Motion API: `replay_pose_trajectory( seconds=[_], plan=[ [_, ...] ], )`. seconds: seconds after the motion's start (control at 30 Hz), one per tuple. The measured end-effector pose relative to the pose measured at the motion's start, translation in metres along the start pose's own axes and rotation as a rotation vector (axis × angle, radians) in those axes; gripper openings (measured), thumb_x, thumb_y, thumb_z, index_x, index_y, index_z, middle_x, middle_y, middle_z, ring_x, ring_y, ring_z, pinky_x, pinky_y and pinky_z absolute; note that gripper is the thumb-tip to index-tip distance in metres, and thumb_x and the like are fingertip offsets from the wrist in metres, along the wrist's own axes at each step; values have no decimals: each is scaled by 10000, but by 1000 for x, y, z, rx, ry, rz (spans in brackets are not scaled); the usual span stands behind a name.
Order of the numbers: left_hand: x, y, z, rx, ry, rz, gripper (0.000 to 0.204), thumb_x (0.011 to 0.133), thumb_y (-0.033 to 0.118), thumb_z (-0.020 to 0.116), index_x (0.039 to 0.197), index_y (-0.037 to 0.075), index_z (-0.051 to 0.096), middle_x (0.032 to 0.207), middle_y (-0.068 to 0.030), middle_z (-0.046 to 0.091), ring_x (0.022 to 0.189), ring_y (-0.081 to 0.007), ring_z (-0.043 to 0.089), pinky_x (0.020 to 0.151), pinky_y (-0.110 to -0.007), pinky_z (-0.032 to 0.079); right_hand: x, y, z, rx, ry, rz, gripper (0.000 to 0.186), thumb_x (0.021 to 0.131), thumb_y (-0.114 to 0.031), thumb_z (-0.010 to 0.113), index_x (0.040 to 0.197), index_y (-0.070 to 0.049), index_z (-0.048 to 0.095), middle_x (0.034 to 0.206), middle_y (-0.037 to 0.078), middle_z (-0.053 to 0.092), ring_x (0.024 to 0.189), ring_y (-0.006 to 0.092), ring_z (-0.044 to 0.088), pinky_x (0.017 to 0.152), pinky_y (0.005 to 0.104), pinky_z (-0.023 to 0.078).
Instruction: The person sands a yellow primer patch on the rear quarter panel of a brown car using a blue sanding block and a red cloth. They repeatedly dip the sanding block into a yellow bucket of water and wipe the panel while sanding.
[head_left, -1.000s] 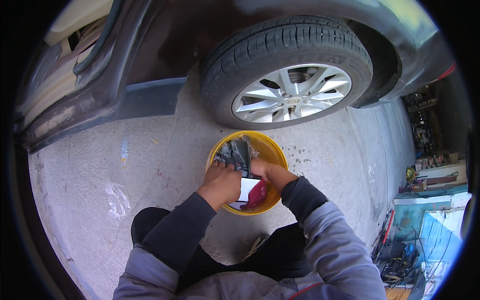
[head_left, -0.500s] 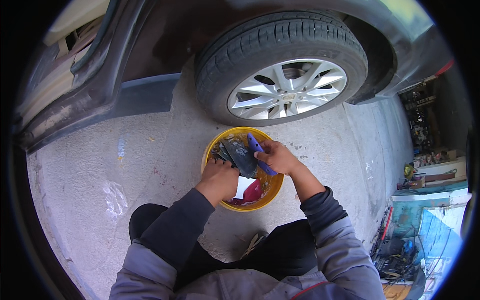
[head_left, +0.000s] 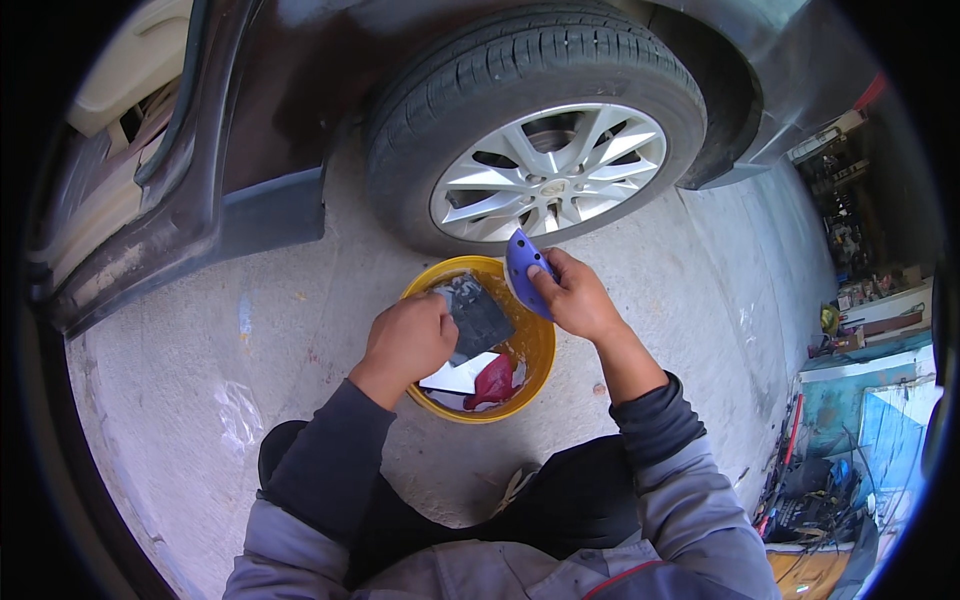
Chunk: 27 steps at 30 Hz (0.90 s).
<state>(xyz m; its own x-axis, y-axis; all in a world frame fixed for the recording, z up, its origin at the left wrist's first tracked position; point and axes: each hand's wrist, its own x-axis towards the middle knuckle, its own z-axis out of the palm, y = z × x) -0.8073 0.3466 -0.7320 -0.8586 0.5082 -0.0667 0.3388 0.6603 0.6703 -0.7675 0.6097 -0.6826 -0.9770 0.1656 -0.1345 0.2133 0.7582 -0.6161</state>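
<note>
Low in front of me stands a yellow bucket (head_left: 537, 376). My left hand (head_left: 410, 340) is closed on a wet-looking dark grey sheet (head_left: 480, 320) at the bucket's left side, fingertips partly hidden. Beneath that sheet lie a white flat piece (head_left: 452, 376) and a dark red piece (head_left: 495, 384). My right hand (head_left: 580, 300) grips a curved purple block (head_left: 522, 270) with dark holes, thumb across its face, over the bucket's upper right rim.
Beyond the bucket are a car's wheel (head_left: 548, 185) and dark body panel (head_left: 260, 120), with an open door sill at left. Concrete floor (head_left: 170, 380) surrounds me. Cluttered shelves (head_left: 860, 270), a teal panel (head_left: 840, 420) and piled black items (head_left: 820, 490) line the right side.
My right hand has come up out of the bucket with the purple block and raised it toward the wheel. My left hand has shifted slightly left and up, still at the dark sheet.
</note>
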Motion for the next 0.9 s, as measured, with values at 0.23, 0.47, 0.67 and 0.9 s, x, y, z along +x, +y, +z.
replay_pose_trajectory(
  seconds=[0.23, 0.47, 0.67, 0.9],
  plan=[
    [12, 11, 9, -1014, 43, -99, 259, 1068, 263, 701, 1120, 11, 724, 864, -46, 710, 787, -133, 686, 710, -316, 587, -3, 1, 19, 731, -256, 81, 377, 1120, -279, 608, 1366, 0, 670, 1112, 26, 732, 986, 90, 659, 900, 271, 532],
    [16, 7, 16, -1210, -46, -328, 202, 1074, 182, 678, 1091, -16, 713, 858, -31, 692, 727, -93, 656, 608, -245, 571, -11, -13, 46, 379, -33, 34, 522, 1075, -290, 690, 1457, 45, 573, 1231, 138, 727, 1115, 211, 696, 1006, 343, 549],
    [17, 7, 17, -1239, 44, -375, 196, 1077, 185, 673, 1057, -6, 709, 859, -38, 682, 719, -106, 648, 611, -272, 595, -18, -28, 20, 73, 127, -362, 559, 1025, -233, 755, 1463, 52, 557, 1274, 192, 715, 1191, 264, 696, 1048, 384, 551],
    [21, 11, 20, -1351, 151, -409, 198, 1097, 189, 647, 1105, -8, 673, 947, -63, 674, 783, -129, 650, 639, -305, 635, -4, 6, -21, -734, 118, -34, 493, 979, -338, 771, 1314, 18, 700, 1234, 245, 737, 1206, 382, 706, 1038, 466, 545]
  ],
)
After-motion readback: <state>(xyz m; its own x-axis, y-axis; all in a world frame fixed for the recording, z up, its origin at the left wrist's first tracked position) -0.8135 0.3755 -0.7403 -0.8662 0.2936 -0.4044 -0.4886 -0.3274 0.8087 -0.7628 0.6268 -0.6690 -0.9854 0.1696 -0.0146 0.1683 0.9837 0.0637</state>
